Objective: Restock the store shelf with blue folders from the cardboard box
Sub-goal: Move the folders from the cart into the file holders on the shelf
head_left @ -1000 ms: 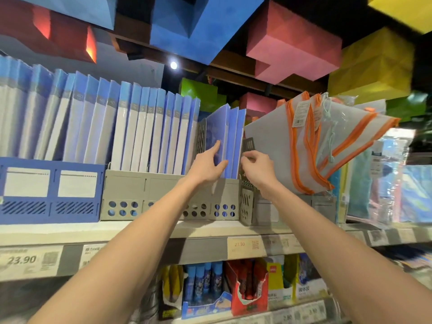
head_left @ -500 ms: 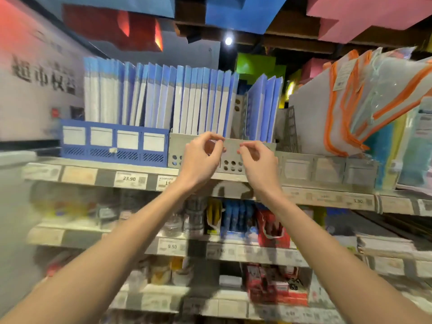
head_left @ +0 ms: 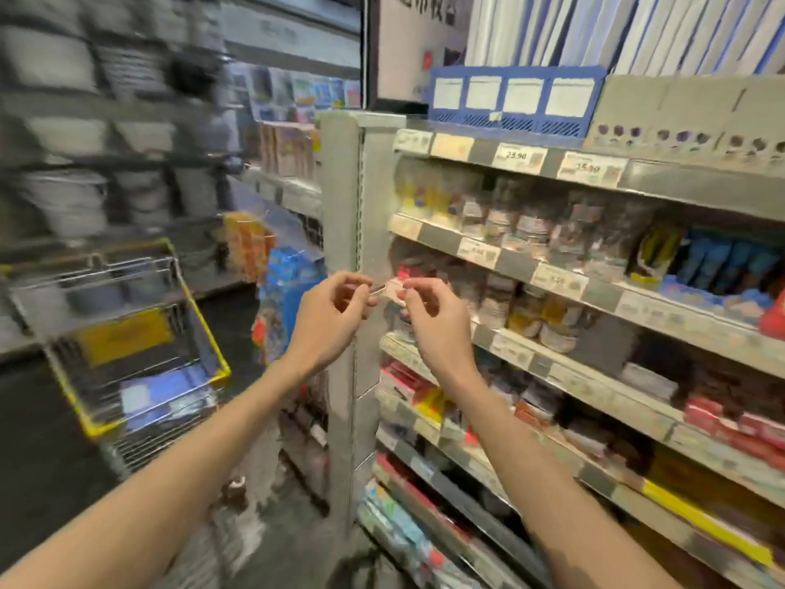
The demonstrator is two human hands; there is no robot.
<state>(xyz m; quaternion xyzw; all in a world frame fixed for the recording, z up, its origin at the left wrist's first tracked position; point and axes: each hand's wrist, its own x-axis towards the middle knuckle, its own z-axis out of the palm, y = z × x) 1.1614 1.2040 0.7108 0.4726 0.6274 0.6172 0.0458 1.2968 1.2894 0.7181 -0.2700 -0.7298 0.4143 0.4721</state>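
left hand (head_left: 329, 318) and right hand (head_left: 435, 329) curl just apart before shelf post (head_left: 340, 184).

Folders (head_left: 637, 27) far right, top shelf: white spines with blue edges, reads as stripes. Blue holder (head_left: 516, 99) under them has white label panels and slotted strip along bottom. Grey holder (head_left: 679, 116) to its right has row of round holes. Price tags (head_left: 519, 157) cream-white with black digits, on grey shelf rail (head_left: 688, 184). Cart (head_left: 204, 316) on left — silver wire, yellow rim, yellow panel (head_left: 123, 333), something blue inside. Packs (head_left: 718, 261) mid-shelf right are blue. Boxes (head_left: 722, 418) lower right red, yellow strip (head_left: 705, 520) below. Tiny scrap (head_left: 388, 289) in centre — whitish, too blurry for more.
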